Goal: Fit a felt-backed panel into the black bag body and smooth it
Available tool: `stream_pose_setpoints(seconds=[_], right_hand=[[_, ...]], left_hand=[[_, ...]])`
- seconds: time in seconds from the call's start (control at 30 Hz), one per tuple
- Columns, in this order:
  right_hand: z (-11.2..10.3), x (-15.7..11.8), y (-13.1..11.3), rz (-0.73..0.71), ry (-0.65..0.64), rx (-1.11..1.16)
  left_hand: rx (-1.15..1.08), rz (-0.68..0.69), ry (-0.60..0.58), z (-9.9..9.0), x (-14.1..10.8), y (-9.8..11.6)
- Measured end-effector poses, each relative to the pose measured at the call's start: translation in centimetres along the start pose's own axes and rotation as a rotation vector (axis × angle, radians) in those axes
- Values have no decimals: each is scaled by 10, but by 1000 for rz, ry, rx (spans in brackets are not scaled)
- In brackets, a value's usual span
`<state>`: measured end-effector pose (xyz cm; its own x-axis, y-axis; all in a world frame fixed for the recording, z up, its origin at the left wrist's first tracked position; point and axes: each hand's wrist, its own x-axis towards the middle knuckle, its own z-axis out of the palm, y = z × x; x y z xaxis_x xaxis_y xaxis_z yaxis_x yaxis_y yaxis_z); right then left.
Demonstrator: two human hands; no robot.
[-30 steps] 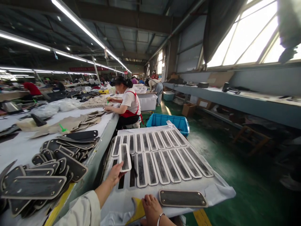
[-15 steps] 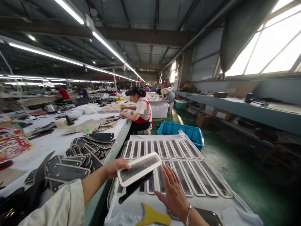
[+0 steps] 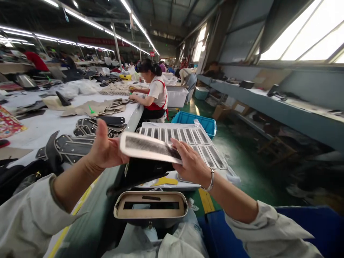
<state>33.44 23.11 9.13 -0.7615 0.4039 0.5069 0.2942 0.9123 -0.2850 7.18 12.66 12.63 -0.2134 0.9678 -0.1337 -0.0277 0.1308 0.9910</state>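
A long panel (image 3: 147, 146) with rounded ends, a white border and a dark grey middle is held out in front of me. My right hand (image 3: 190, 161) grips its right end, fingers on top. At the other end, my left hand (image 3: 106, 152) has its thumb raised off the panel; its fingers are partly hidden behind the edge. Below, at my lap, stands an open dark bag body (image 3: 150, 218) with a tan rim and a slot-like opening. A black flap-like piece (image 3: 145, 172) shows under the panel; whether it joins the bag I cannot tell.
Similar white-edged panels (image 3: 200, 138) lie in rows on a low table ahead, near a yellow piece (image 3: 165, 181). Dark studded pieces (image 3: 72, 148) are heaped on the left bench. A blue crate (image 3: 195, 122) and a seated co-worker (image 3: 158, 91) are beyond.
The panel has come closer to me, and my right hand, flat and empty before, now grips it. My left thumb has lifted off it. The view has tilted down, bringing in the bag body.
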Motion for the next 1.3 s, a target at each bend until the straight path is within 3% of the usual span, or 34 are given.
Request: stream_pose_setpoints(seconds=[0.1, 0.2, 0.33, 0.4, 0.5, 0.6, 0.77, 0.97, 1.13, 1.3], right_hand=[[-6, -19, -10, 192, 24, 89], [0, -41, -19, 287, -46, 182], [28, -62, -35, 330, -84, 235], [43, -68, -41, 326, -54, 229], [59, -73, -44, 275, -3, 216], [66, -76, -44, 253, -21, 197], [74, -84, -38, 230, -81, 93], [75, -102, -26, 135, -157, -189], [85, -108, -29, 17, -86, -386], [104, -97, -43, -64, -63, -481]], left_hand=[[-116, 119, -258, -17, -29, -17], [2, 166, -340, -17, -61, -42], [408, 103, -73, -1, -92, -76], [581, 137, 13, 4, -97, -88], [629, 187, 42, 3, -98, -103], [600, 106, 91, 2, -97, -115], [547, 37, 93, 10, -91, -138], [724, 8, -78, 3, -80, -152], [936, 4, -34, -5, -83, -150], [895, -30, 6, -7, -84, -158]])
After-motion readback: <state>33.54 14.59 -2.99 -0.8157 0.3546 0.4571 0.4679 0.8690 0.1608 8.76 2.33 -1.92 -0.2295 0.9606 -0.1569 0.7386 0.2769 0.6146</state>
